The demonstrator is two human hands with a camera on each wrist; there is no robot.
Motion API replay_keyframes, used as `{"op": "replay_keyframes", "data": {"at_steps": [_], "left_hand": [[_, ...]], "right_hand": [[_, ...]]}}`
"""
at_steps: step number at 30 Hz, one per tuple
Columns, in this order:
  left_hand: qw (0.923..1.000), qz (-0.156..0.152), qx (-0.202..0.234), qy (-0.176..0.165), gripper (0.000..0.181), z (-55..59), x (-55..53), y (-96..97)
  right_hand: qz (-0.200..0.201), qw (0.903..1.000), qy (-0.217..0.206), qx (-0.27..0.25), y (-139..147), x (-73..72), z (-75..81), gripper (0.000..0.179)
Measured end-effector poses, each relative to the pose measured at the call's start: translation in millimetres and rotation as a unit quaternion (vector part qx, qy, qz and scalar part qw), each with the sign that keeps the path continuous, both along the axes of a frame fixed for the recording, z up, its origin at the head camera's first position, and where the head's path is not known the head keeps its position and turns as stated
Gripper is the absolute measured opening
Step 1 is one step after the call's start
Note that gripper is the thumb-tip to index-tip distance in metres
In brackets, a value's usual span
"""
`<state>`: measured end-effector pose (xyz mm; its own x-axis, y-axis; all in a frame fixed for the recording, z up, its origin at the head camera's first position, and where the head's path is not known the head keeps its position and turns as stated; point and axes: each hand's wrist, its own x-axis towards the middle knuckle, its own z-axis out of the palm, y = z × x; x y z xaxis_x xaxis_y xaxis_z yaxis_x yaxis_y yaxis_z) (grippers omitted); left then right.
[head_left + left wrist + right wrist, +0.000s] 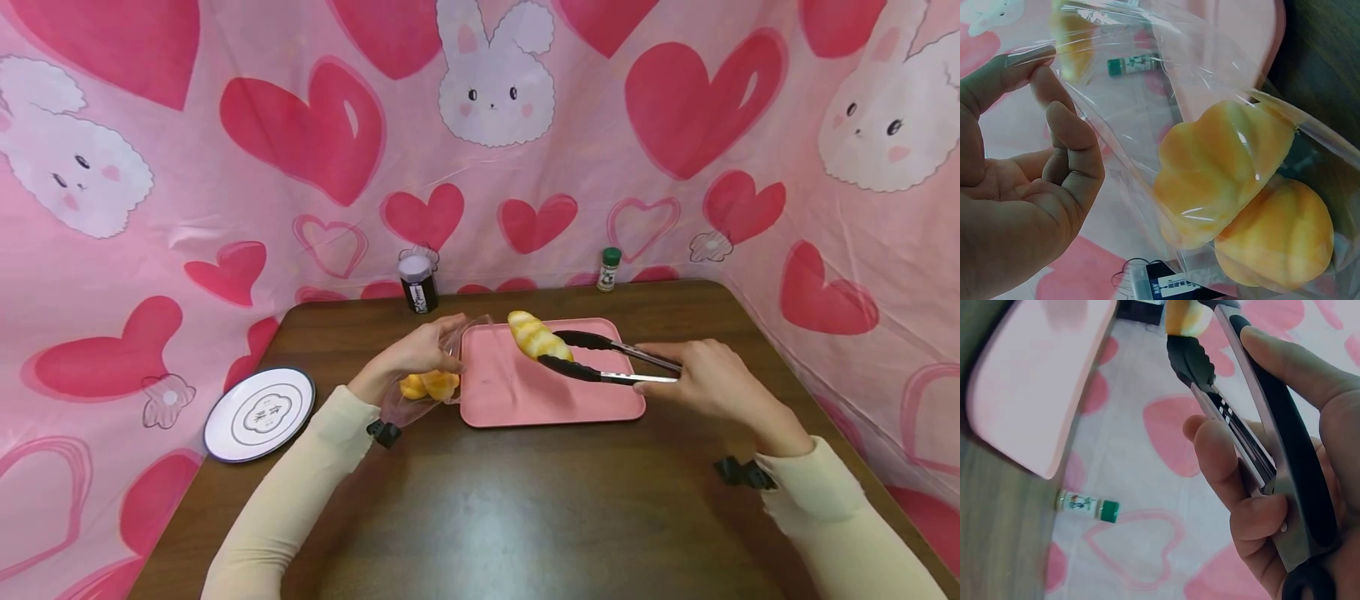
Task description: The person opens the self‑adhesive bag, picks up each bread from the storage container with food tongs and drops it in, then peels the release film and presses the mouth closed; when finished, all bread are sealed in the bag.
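My left hand (pixel 422 348) pinches the edge of a clear plastic bag (pixel 1129 125) between thumb and fingertips, left of the pink tray. Two golden bread rolls (pixel 1225 165) lie inside the bag. My right hand (pixel 693 379) grips metal tongs (pixel 626 377) with black tips. Between those tips, a long twisted bread (pixel 534 335), yellow with pale stripes, is held above the pink tray (pixel 480 408). In the right wrist view, thumb and fingers wrap round the tongs' handles, and only an end of the bread shows at the top.
A white plate (pixel 225 429) with a dark rim sits at the table's left edge. Along the back stand a dark jar (pixel 420 293) with a pale lid and a small green-capped shaker (pixel 608 271). Heart-patterned cloth (pixel 495 167) hangs behind the brown table (pixel 480 517).
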<state>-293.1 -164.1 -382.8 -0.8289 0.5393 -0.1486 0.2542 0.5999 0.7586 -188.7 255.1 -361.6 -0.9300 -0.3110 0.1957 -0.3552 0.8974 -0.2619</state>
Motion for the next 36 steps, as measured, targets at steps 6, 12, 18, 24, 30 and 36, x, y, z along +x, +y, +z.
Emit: {"op": "replay_keyframes", "data": {"at_steps": [6, 12, 18, 24, 30, 36], "left_hand": [[1.0000, -0.003, -0.005, 0.008, 0.091, 0.8, 1.2, -0.1], [0.9997, -0.008, -0.012, 0.018, 0.091, 1.8, 1.7, -0.4], [0.9999, -0.007, 0.008, 0.002, 0.091, 0.8, 1.7, -1.0], [0.9998, -0.008, 0.017, -0.012, 0.092, 0.1, 1.8, -0.4], [0.9997, -0.009, 0.015, -0.020, 0.091, 2.1, 2.7, 0.1], [0.9996, -0.016, 0.005, -0.023, 0.091, 2.5, 4.2, -0.1]], "right_hand": [[0.028, 0.9995, 0.014, 0.012, -6, 0.0, 8.8, 0.061], [0.060, 0.9980, 0.014, 0.012, -10, -0.4, 12.4, 0.061], [0.083, 0.9963, 0.010, 0.019, -14, -2.1, 15.6, 0.064], [0.096, 0.9947, -0.019, 0.032, -19, -4.7, 20.8, 0.062], [0.115, 0.9922, -0.020, 0.044, -24, -8.3, 25.6, 0.062], [0.122, 0.9906, -0.019, 0.058, -33, -16.8, 26.5, 0.058]]}}
